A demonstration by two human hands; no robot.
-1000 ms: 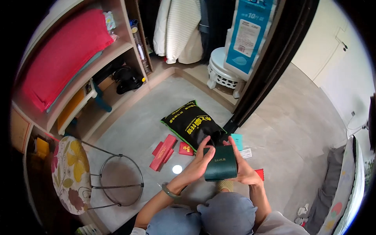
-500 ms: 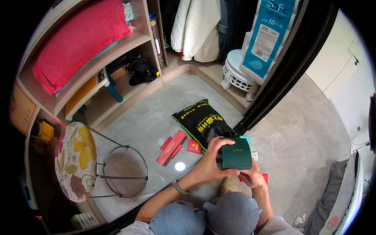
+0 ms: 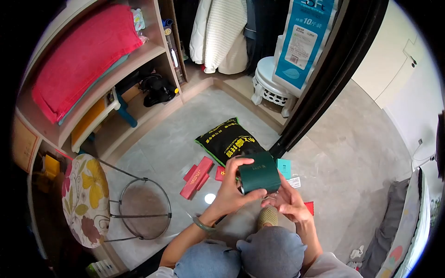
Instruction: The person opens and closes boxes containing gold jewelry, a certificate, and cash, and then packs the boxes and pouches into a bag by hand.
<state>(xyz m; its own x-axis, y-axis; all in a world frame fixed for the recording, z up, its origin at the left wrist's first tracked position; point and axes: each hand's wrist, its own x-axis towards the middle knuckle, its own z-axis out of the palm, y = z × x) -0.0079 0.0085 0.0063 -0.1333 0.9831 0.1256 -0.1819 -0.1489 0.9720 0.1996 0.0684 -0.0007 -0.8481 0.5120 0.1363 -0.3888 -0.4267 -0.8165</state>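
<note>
In front of my knees is a dark green box (image 3: 260, 172) with small lettering on its lid, tilted slightly. My left hand (image 3: 234, 187) grips it from the left, fingers over the far edge and thumb along the near side. Below the box's right side, my right hand (image 3: 289, 206) has its fingers stretched out and apart, palm partly turned up; some fingertips are close to the box edge, and whether they touch it is unclear. Just beyond, a black bag with yellow print (image 3: 232, 139) lies on the floor.
A pink-red box (image 3: 197, 177), a smaller red packet (image 3: 219, 173), a turquoise box (image 3: 283, 168) and a white label (image 3: 294, 182) lie on the floor. A floral-seat stool (image 3: 88, 199) lies tipped at left. Shelves (image 3: 148, 53) and a white stool (image 3: 272, 83) stand behind.
The green box has shifted left and tilted in my left hand. My right hand has opened and its fingers show more below the box. The turquoise box shows more fully.
</note>
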